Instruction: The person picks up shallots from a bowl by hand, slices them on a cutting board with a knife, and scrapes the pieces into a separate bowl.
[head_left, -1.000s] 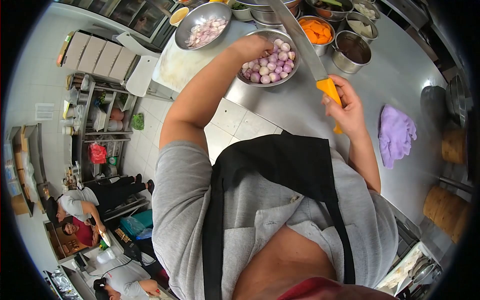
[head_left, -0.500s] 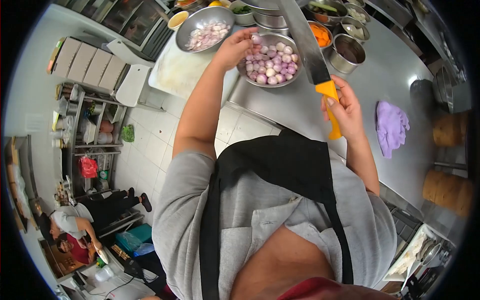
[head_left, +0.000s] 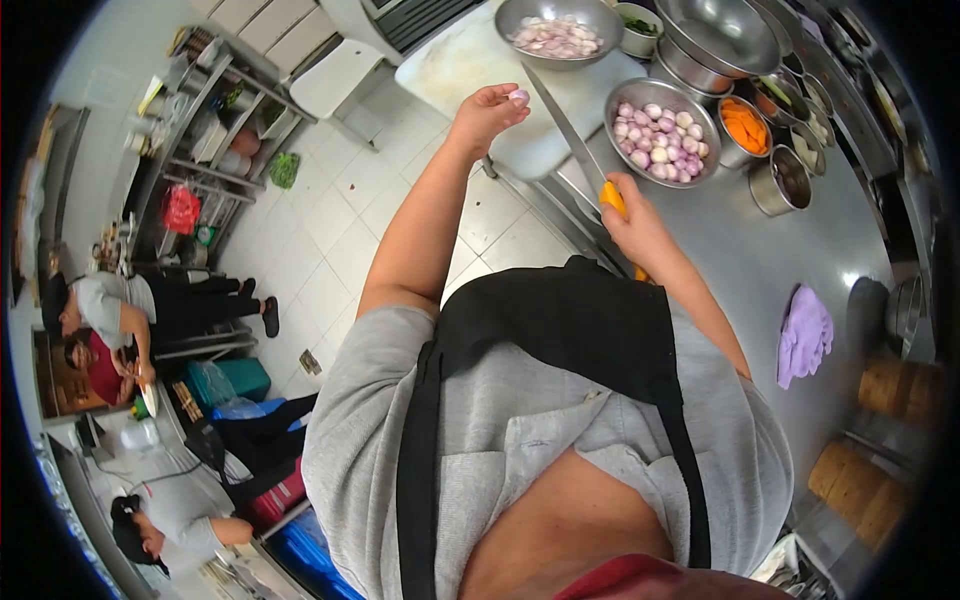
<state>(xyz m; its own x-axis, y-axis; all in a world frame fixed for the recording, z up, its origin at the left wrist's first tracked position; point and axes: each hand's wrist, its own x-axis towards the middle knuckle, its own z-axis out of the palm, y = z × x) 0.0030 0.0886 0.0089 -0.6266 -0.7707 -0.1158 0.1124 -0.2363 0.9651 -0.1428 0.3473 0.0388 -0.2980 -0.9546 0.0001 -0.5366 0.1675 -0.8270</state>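
Note:
A peeled shallot [head_left: 519, 97] is pinched in the fingertips of my left hand [head_left: 484, 116], over the near edge of the white cutting board [head_left: 455, 68]. My right hand [head_left: 640, 222] grips the yellow handle of a large knife [head_left: 568, 132]. The long blade points up and left, its tip close to the shallot but seemingly apart from it. To the right of the blade, a steel bowl [head_left: 706, 110] holds many whole peeled shallots. Another steel bowl [head_left: 560, 63] with sliced shallots sits at the board's far side.
Sliced carrots [head_left: 744, 126] fill a steel container, beside a steel pot [head_left: 770, 192] and stacked bowls [head_left: 715, 35]. Purple gloves [head_left: 805, 335] lie on the steel counter [head_left: 740, 270]. A white chair [head_left: 340, 80] stands left; co-workers [head_left: 120, 305] are at the far left.
My left hand has brought a shallot from the bowl leftward to the board's edge. The knife has swung left and lower. The view has turned, shifting the counter rightward.

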